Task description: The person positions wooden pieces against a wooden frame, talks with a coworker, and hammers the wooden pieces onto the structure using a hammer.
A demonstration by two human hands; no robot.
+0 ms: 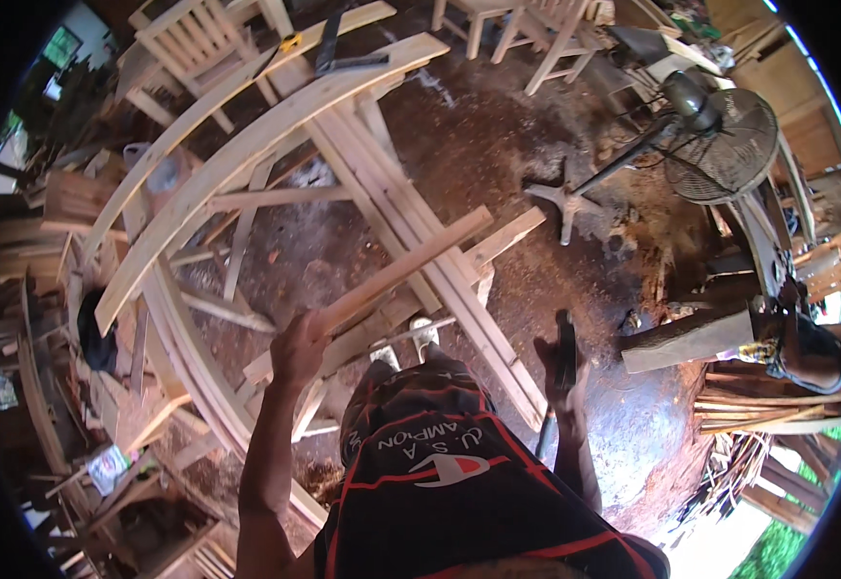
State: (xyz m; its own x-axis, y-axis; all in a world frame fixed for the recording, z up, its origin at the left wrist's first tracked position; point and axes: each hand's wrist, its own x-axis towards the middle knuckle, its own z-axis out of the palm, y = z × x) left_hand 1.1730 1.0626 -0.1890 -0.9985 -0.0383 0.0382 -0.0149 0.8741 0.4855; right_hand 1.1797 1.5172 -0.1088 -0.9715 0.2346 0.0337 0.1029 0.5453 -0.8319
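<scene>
My left hand (300, 349) is closed round the near end of a narrow wooden board (411, 262), which slants away to the right above the bench beams. Held in my right hand (563, 378) is a dark tool (565, 349) with a black upper part and a thin grey shaft below; its kind is unclear. Long straight timbers (396, 207) run beneath the board. Beyond my left hand, a wide curved plank (247, 140) lies across the timbers, with a thinner curved strip (184, 125) beside it.
A black square (348, 63) and a yellow tape measure (290, 42) rest on the far planks. Wooden chairs (194, 43) stand at the back. A pedestal fan (725, 145) is at the right, near another person (812, 347) beside a thick wood block (688, 340).
</scene>
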